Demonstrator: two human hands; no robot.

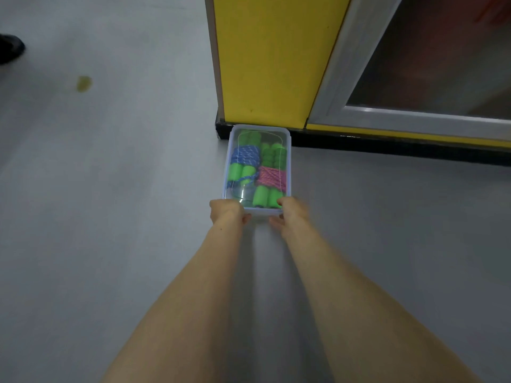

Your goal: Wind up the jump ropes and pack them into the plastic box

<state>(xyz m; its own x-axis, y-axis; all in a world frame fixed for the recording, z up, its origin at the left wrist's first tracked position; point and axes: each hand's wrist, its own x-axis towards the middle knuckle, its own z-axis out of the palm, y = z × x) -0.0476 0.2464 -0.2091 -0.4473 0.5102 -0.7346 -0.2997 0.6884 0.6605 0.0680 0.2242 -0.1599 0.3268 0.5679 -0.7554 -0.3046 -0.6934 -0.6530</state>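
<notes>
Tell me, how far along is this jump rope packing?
Nearly done, it seems. The blue rope and pink rope lie wound inside the plastic box, under what looks like a clear lid. The left hand and right hand grip the box's near end on the floor. Remaining: perhaps only pressing the lid and letting go.

light: dim, flat, spreading evenly; shadows: forearms (199, 286) casting faint soft ones on the floor (110, 189); glare: pale streak glinting on the plastic box lid (243, 193); focus: everything blurring slightly; edges: yellow pillar (271, 64) leaning
</notes>
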